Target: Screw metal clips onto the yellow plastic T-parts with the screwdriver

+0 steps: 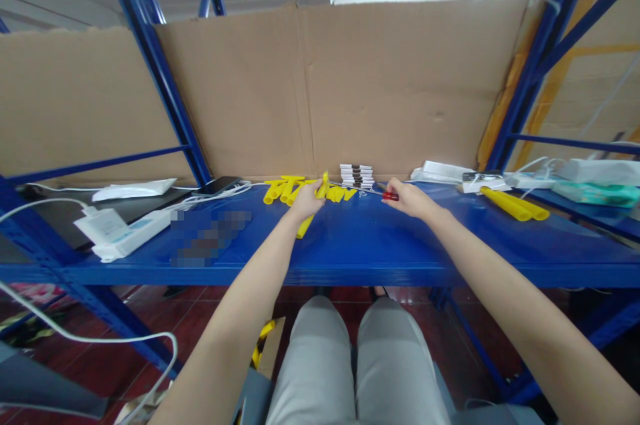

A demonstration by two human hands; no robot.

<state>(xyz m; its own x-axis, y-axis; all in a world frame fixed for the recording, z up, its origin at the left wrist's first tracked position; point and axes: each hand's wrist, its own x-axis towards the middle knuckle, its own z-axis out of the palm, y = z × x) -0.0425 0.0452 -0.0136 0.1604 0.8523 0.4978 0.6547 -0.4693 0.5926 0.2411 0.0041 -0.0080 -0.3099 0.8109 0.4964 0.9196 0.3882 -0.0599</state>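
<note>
Two bare hands of mine are at work over the blue shelf (380,245), both with fingers closed. My left hand (305,202) grasps a yellow piece (325,182) that stands up out of my fingers, toward the back of the shelf. Just below the same hand a yellow tube (303,228) shows its end; whether it is one with the piece in my grip, I cannot tell. My right hand (407,198) is clenched around a red-handled tool (390,196), its thin metal part reaching left toward the yellow piece. Whether its tip touches the piece is too small to make out.

To the left of my left hand lies a group of yellow tubes (277,191), and just to its right a row of short yellow pieces (343,194). Behind those, near the cardboard (380,85), sits a stack of white-and-dark bundles (357,176). Well off to my right, two longer tubes (515,204) lie side by side, with a white packet (443,172) farther back. On my left side are a dark phone (220,185) and a white power strip (135,238) with a charger (103,225) at its near end. My knees, in grey trousers (320,358), are below the shelf's front edge.
</note>
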